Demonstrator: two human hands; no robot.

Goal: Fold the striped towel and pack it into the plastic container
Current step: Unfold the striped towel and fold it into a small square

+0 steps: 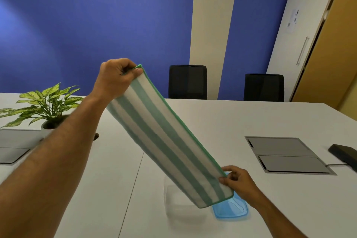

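The striped towel (166,137), green and white with a green hem, is folded into a long band and stretched taut in the air above the table. My left hand (114,77) pinches its upper end, raised high. My right hand (239,183) pinches its lower end close to the table. Under the towel's lower end stands the clear plastic container (177,208), open and partly hidden by the cloth. Its blue lid (231,210) lies flat on the table just to the right of it, below my right hand.
On the white table (212,121) a potted plant (44,106) stands at the left. A grey cable hatch (286,154) sits in the tabletop at right, with a black device (345,154) beside it. Two black chairs (187,81) stand at the far edge.
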